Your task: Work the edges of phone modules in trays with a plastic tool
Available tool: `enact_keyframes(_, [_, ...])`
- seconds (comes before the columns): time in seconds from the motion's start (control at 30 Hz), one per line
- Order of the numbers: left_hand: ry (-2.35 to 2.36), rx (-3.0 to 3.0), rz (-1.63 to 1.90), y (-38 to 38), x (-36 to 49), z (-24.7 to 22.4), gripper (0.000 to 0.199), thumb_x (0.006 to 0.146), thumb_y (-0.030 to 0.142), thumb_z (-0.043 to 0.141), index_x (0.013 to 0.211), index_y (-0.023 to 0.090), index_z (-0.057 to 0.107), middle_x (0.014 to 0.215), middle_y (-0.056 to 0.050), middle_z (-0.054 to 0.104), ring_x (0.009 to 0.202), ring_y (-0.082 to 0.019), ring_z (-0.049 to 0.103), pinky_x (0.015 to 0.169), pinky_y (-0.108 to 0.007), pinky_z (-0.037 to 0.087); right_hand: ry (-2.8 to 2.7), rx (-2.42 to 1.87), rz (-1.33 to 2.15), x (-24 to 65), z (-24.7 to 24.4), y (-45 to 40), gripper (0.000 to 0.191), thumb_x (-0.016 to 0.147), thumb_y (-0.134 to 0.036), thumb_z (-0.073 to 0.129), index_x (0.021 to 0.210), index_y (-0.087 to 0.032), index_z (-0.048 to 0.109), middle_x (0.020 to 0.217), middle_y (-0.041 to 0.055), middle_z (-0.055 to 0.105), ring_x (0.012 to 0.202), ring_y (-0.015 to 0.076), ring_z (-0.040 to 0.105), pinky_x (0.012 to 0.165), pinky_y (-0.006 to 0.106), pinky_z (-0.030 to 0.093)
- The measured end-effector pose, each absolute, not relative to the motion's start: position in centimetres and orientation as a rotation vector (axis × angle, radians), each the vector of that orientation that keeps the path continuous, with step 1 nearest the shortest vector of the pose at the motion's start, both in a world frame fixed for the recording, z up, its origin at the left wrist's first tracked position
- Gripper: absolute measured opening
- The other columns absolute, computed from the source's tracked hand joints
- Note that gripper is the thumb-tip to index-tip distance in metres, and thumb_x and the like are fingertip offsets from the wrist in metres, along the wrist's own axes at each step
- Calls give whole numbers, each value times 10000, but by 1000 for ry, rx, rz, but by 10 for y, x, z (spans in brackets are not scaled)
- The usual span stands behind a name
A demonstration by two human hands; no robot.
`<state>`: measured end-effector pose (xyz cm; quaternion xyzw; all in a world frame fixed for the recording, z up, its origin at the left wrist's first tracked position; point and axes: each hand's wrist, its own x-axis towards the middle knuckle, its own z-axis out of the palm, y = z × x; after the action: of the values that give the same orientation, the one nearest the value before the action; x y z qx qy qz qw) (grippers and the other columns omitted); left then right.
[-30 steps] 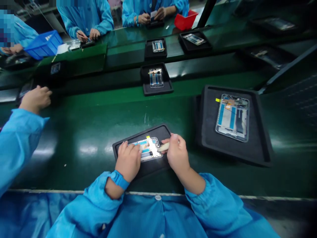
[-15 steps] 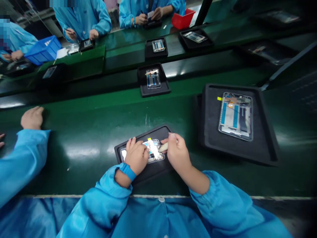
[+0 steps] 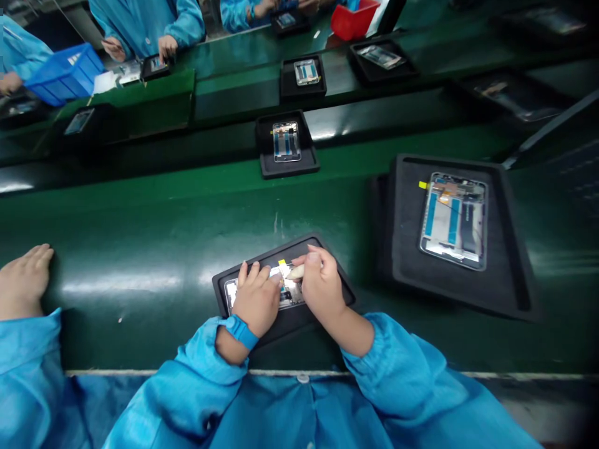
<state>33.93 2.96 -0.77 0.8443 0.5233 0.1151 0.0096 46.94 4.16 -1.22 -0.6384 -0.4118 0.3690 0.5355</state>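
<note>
In front of me an opened phone frame [image 3: 292,295] lies in a black foam tray [image 3: 291,325]. A small yellow tab [image 3: 281,262] sticks out at its far edge. My left hand [image 3: 256,300], with a blue wristband, rests over the left part of the phone, fingers stretched out and apart. Between the fingers of my right hand [image 3: 324,284] is a pale pointed stick [image 3: 295,272]. Its tip is over the phone's inner parts, close to my left fingertips; whether it touches them I cannot tell. My left hand hides part of the phone.
On the right, a stack of black trays [image 3: 510,249] has another phone frame [image 3: 453,218] on top. Beyond me stands one more tray [image 3: 306,159] with a phone frame. A co-worker's hand [image 3: 25,280] rests at left. Across the line are a blue bin [image 3: 65,75] and a red bin [image 3: 354,22].
My right hand has moved left, bringing the stick's tip further over the phone. My left hand has stayed on the phone. The co-worker's hand at left has shifted toward the near edge.
</note>
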Motion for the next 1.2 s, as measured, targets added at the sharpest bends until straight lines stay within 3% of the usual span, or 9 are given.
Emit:
enact_keyframes(0.17, [1656,2605,387,31,341,-7,197,810,225,464,930,222,622,948,-40,616,1004,-265,509,937,-501,327,-1075,-1533,825,469,-10,42,285,823,-409,364,960,-180,464,706,36,636,654,167,607,611,317,480])
enact_keyframes(0.5, [1692,2546,387,32,342,-7,201,810,240,462,909,249,636,923,-30,617,988,-257,506,935,-500,326,-1282,-1518,663,470,-10,41,273,830,-391,352,944,-181,486,730,53,638,672,176,608,615,315,485])
enact_keyframes(0.63, [1688,2468,275,32,342,-4,225,803,209,455,933,258,631,956,-23,613,1038,-258,477,970,-496,281,-1650,-1466,497,467,-1,46,291,855,-339,305,861,-172,542,763,78,642,732,188,605,654,300,476])
enact_keyframes(0.83, [1661,2398,267,31,341,-6,289,741,132,477,972,228,623,953,-41,623,1087,-277,444,986,-504,249,-2069,-1363,279,454,4,53,384,871,-299,249,698,-177,568,635,83,612,595,200,579,595,307,452])
enact_keyframes(1.03, [1656,2381,373,33,336,-8,239,805,198,434,942,230,626,965,-28,624,1054,-246,473,988,-480,266,-1742,-1428,543,462,3,51,320,848,-355,296,689,-195,523,646,57,609,619,177,593,592,276,458])
enact_keyframes(1.2, [1726,2333,440,33,331,-9,207,798,234,464,920,199,627,949,-35,617,1004,-233,487,980,-442,296,-967,-1618,952,471,-2,52,381,844,-499,266,720,-194,457,568,-3,570,389,118,525,397,224,419])
